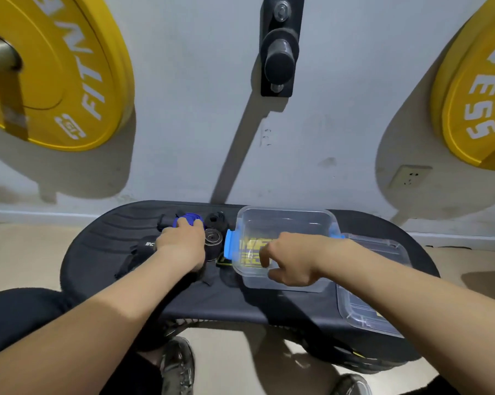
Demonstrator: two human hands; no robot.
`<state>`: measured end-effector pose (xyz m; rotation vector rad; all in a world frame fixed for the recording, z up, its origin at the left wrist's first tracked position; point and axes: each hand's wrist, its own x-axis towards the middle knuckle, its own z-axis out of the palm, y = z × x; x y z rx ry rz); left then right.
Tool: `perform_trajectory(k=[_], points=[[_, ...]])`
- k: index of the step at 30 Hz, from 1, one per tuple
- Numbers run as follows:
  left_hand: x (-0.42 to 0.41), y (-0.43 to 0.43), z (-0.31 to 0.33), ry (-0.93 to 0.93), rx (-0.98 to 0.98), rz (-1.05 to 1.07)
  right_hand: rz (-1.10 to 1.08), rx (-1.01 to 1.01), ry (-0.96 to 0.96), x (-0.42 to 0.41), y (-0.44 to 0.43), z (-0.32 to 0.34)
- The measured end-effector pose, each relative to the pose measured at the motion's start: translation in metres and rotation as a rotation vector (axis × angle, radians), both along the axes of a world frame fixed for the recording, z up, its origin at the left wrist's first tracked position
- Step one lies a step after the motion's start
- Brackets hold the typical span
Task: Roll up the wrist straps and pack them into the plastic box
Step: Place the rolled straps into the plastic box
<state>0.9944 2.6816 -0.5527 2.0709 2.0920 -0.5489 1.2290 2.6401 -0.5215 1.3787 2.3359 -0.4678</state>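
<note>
Left hand [183, 242]: fingers curled over the blue rolled wrist strap [189, 217], grasping it on the tabletop [229, 303]. Just right of these fingers stand a grey rolled strap [213, 240] and, beyond it, a black rolled strap [216, 219]. Unrolled black straps [135, 256] lie left of the wrist.

Right hand [292, 259]: fingers clenched on the near wall of the clear plastic box [286, 216]. The box's blue latch [229, 243] sits left of these fingers. The clear lid [383, 317] lies to their right, under the forearm.

Head view, close, facing forward-down over bench [103, 246] toward wall [183, 124].
</note>
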Motion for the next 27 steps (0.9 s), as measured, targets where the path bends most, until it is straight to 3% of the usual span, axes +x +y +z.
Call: perform_trajectory(k=[4,11,15,17,19,20,23,27], points=[[-0.040,0.000,-0.012,-0.086,-0.113,0.022,0.021,-0.025,-0.049,-0.014,0.010,0.000],[-0.058,-0.003,-0.024,-0.177,0.025,-0.089,0.007,-0.067,-0.178,-0.035,0.027,0.007],[-0.056,0.000,0.014,-0.234,0.041,-0.027,-0.080,0.086,-0.201,-0.046,0.036,0.012],[-0.056,0.000,0.037,-0.360,0.063,-0.029,-0.126,0.205,-0.161,-0.051,0.041,0.018],[-0.053,-0.005,0.053,-0.542,0.095,-0.095,-0.161,0.255,0.076,-0.056,0.043,0.026],[-0.048,-0.010,0.059,-0.627,0.131,-0.142,-0.203,0.181,0.284,-0.058,0.044,0.031],[-0.033,-0.026,0.064,-0.834,0.308,-0.268,-0.345,-0.299,0.854,-0.058,0.040,0.045],[-0.021,-0.030,0.055,-1.014,0.444,-0.340,-0.293,-0.348,0.949,-0.037,0.035,0.053]])
